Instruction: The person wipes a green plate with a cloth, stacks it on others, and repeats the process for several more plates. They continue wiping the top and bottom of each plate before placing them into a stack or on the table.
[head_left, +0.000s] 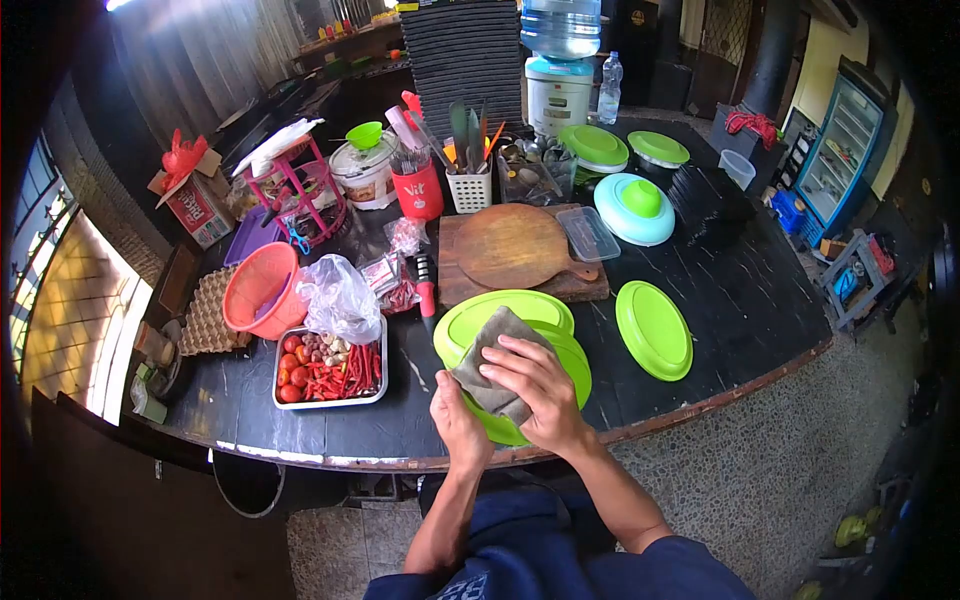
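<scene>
Two hands work at the near edge of the table [700, 300], both on a stack of green lids [470, 322]. The right hand [540, 390] lies flat over a grey cloth [490, 345], fingers spread and pressing it down on the top lid; it pins the cloth rather than clutching it. The left hand [458, 420] curls around the near rim of the stack, gripping it steady.

By the look of it, the wiping is partway: one more green lid [655, 328] lies apart to the right, bare and by itself, perhaps already wiped, while the stack under the hands has several pieces left. I cannot tell which surfaces are already clean.

Folded, the cloth runs long from the person's near side up toward the far left, its far corner pointing at the cutting board [515, 245]. A tray [330, 372] of chillies and tomatoes sits just left of the stack, near an orange colander [258, 290].
</scene>
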